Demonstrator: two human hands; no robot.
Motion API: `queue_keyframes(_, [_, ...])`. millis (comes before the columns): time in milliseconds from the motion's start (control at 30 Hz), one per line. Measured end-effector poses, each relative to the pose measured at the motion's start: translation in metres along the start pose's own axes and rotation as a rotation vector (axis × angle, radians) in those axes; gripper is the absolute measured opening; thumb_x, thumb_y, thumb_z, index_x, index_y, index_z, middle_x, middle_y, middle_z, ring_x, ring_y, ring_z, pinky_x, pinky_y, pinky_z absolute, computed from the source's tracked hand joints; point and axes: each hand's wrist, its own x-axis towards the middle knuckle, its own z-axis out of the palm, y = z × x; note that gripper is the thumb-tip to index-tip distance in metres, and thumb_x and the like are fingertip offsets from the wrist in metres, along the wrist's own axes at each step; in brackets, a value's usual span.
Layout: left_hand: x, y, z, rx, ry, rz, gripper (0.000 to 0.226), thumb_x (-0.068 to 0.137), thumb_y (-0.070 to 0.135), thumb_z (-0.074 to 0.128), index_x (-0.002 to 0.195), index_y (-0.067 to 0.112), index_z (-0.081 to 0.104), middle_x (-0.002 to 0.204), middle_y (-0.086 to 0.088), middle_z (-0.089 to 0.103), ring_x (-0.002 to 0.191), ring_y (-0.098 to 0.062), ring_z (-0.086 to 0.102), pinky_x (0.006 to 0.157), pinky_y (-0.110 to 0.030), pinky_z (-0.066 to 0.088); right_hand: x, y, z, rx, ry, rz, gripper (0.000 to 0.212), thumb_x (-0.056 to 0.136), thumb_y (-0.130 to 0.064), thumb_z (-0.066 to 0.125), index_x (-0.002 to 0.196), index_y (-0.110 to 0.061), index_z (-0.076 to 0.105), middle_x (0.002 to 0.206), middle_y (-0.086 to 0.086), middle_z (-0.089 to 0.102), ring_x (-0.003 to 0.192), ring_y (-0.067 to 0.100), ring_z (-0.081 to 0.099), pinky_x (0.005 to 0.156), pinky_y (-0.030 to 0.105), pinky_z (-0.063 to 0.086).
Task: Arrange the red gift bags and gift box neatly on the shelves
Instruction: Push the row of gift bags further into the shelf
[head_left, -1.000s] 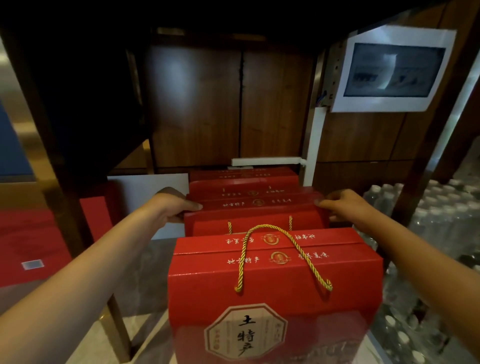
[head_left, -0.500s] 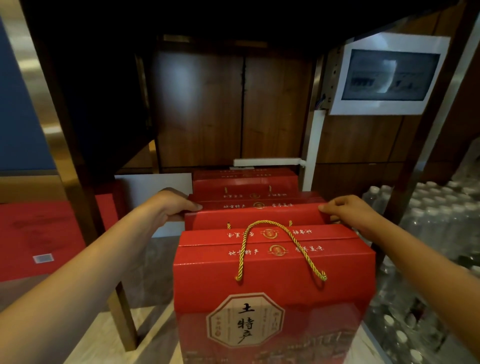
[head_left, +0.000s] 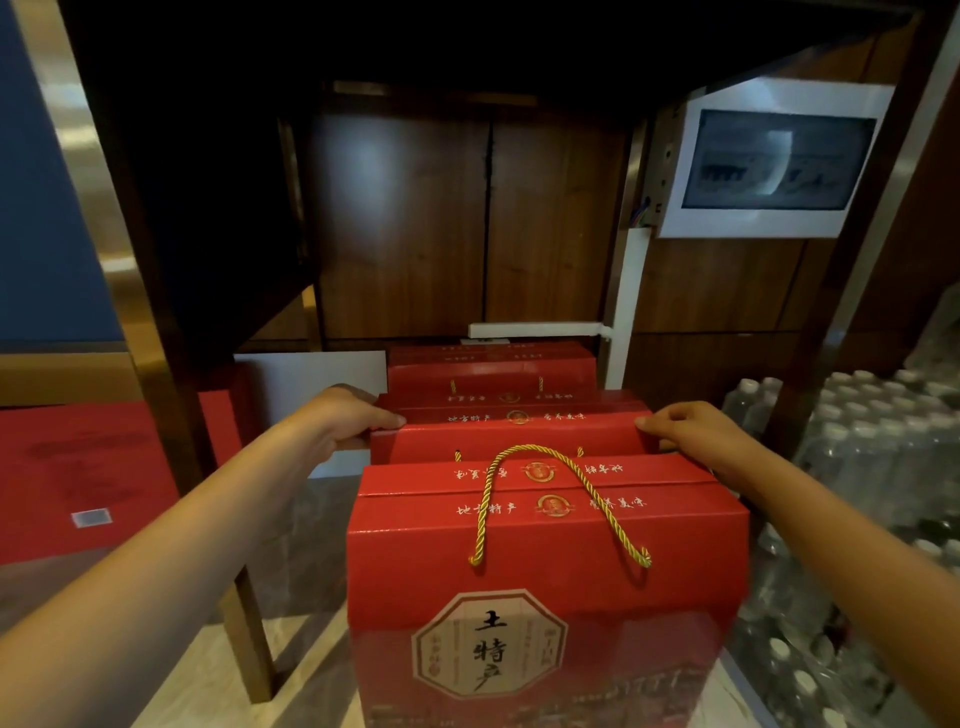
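A row of red gift boxes with gold rope handles runs away from me on the floor under a dark wooden shelf. The nearest box (head_left: 545, 571) stands upright at the bottom centre, its gold handle (head_left: 556, 499) lying on top. Right behind it is the second box (head_left: 511, 439). My left hand (head_left: 343, 421) grips that box's left top corner and my right hand (head_left: 691, 428) grips its right top corner. Two more red boxes (head_left: 493, 371) stand further back against the wood wall.
Packs of clear water bottles (head_left: 872, 467) fill the right side. A wooden leg (head_left: 249, 639) stands at left, with a red mat (head_left: 78, 478) beyond it. A white board (head_left: 306, 379) leans at the back left. A white-framed panel (head_left: 774, 161) hangs on the right wall.
The view has shifted slightly closer and down. Both hands stay at the second box's top corners; the right hand has slid a little nearer along its edge.
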Motion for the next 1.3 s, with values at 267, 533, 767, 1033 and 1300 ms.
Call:
queue_keyframes(267, [0.01, 0.004, -0.008, 0.025, -0.05, -0.041, 0.007, 0.084, 0.014, 0.065, 0.087, 0.009, 0.061, 0.079, -0.009, 0.067, 0.071, -0.02, 0.065, 0.064, -0.028, 0.056, 0.016, -0.003, -0.009, -0.003, -0.108, 0.08, 0.044, 0.085, -0.028, 0.063, 0.118, -0.002, 0.052, 0.096, 0.016, 0.069, 0.086, 0.029, 0.068, 0.087, 0.044, 0.055])
queue_keyframes(533, [0.033, 0.008, -0.014, 0.219, -0.134, -0.046, 0.039, 0.091, 0.025, 0.056, 0.121, -0.001, 0.057, 0.094, -0.012, 0.066, 0.084, -0.027, 0.066, 0.075, -0.035, 0.056, 0.042, -0.014, -0.015, 0.021, -0.159, 0.126, 0.031, 0.087, -0.027, 0.06, 0.109, -0.006, 0.056, 0.086, 0.013, 0.069, 0.077, 0.023, 0.068, 0.072, 0.036, 0.058])
queue_keyframes(767, [0.044, 0.008, -0.006, 0.4, -0.019, 0.031, 0.065, 0.089, 0.038, 0.055, 0.143, 0.008, 0.035, 0.075, -0.002, 0.054, 0.066, -0.018, 0.059, 0.067, -0.031, 0.054, 0.073, -0.034, -0.009, -0.139, -0.13, 0.07, 0.022, 0.09, -0.032, 0.055, 0.09, -0.012, 0.063, 0.094, 0.01, 0.067, 0.083, 0.022, 0.063, 0.072, 0.031, 0.052])
queue_keyframes(1033, [0.077, 0.018, -0.002, 0.469, 0.148, 0.098, 0.075, 0.088, 0.048, 0.052, 0.145, 0.004, 0.031, 0.135, -0.017, 0.054, 0.111, -0.03, 0.059, 0.083, -0.036, 0.053, 0.106, -0.062, 0.009, -0.317, -0.135, -0.039, 0.044, 0.093, -0.036, 0.047, 0.123, -0.005, 0.055, 0.124, 0.014, 0.059, 0.103, 0.022, 0.056, 0.08, 0.027, 0.046])
queue_keyframes(1300, [0.124, 0.004, 0.002, 0.008, 0.036, -0.008, 0.045, 0.088, 0.04, 0.056, 0.101, -0.003, 0.063, 0.113, -0.023, 0.065, 0.082, -0.025, 0.062, 0.069, -0.031, 0.053, 0.132, -0.064, 0.022, -0.203, -0.065, -0.012, 0.036, 0.093, -0.017, 0.051, 0.122, 0.004, 0.054, 0.124, 0.024, 0.059, 0.116, 0.034, 0.056, 0.096, 0.038, 0.046])
